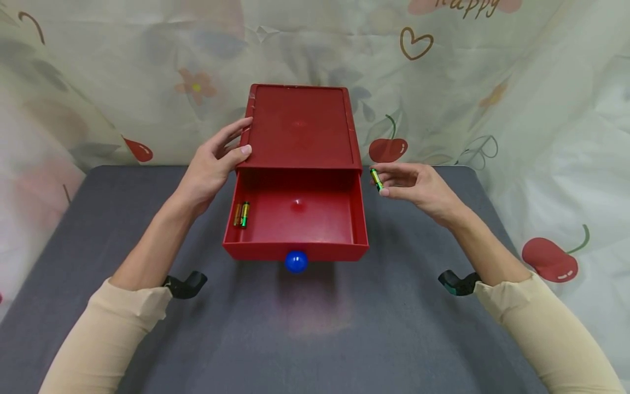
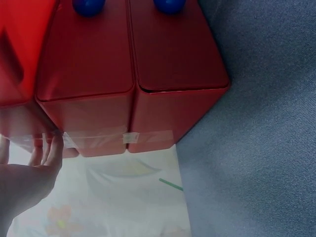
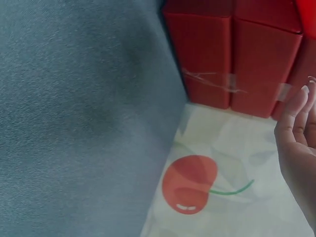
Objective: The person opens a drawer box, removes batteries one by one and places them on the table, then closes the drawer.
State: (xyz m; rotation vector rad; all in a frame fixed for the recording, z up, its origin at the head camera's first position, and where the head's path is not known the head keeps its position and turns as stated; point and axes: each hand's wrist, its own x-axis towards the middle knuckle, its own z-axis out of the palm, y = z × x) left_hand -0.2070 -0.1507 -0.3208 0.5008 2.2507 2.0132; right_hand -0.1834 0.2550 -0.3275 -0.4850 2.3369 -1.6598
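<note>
The battery (image 1: 376,179), green and gold, sits pinched in the fingertips of the right hand (image 1: 418,189), held just off the right side of the red drawer box (image 1: 300,128) and level with the drawer's back edge. The pinch leaves most of its length free, which I take as a grip suited to laying it down flat. The drawer (image 1: 295,216) stands pulled out toward the person, its blue knob (image 1: 296,261) at the front. Two more batteries (image 1: 241,214) lie side by side against the drawer's left wall, near its front corner. The left hand (image 1: 214,164) rests on the box's left edge, thumb on top and straight fingers along the side, seemingly to steady it so it does not slide. The box stands on a grey table (image 1: 315,328), its back to a cherry-printed cloth (image 1: 492,109).
</note>
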